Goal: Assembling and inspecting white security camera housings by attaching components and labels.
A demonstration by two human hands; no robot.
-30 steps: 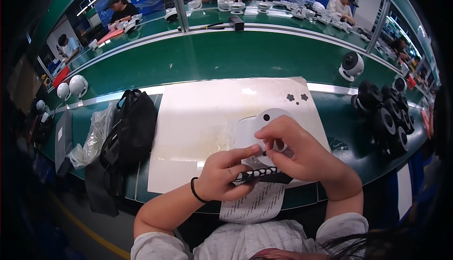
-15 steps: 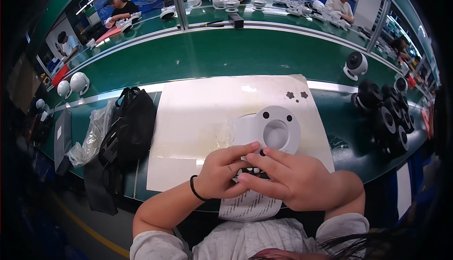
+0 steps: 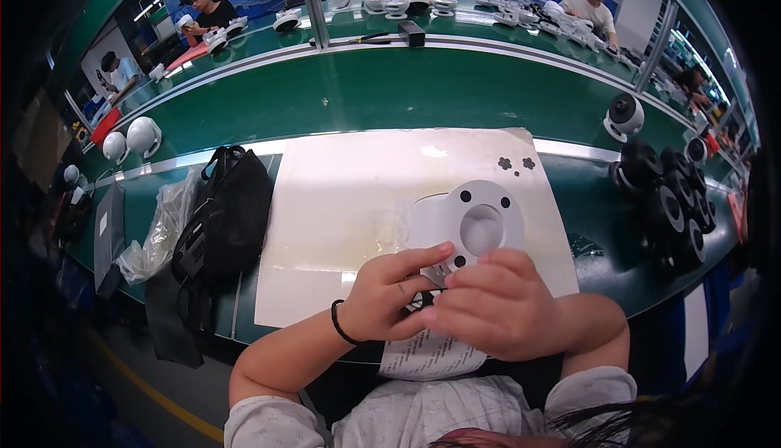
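Observation:
In front of me a white round plate point(image 3: 511, 232) with a large round recess lies on the work mat. Black round pads point(image 3: 465, 197) sit on its rim, one of them at the near edge by my fingers. My left hand point(image 3: 378, 297) is closed on a printed paper sheet point(image 3: 431, 354), whose lower end hangs toward my lap; a black patch with light spots shows between the hands. My right hand point(image 3: 508, 310) has its fingers curled and pressed together against the sheet's upper part. Whatever its fingertips pinch is hidden.
Under the plate is a pale mat point(image 3: 342, 171) with dark flower-shaped marks. A black bag point(image 3: 232, 220) and clear plastic wrap point(image 3: 163, 232) lie to its left. Black ring-shaped parts point(image 3: 671, 204) are piled at right, near a white-and-black camera-like device point(image 3: 625, 115). Several people work beyond the green bench point(image 3: 382, 90).
My right hand's fingers have curled in from an outstretched pose and drawn back slightly from the plate. The near pad now shows more fully. The view has shifted slightly.

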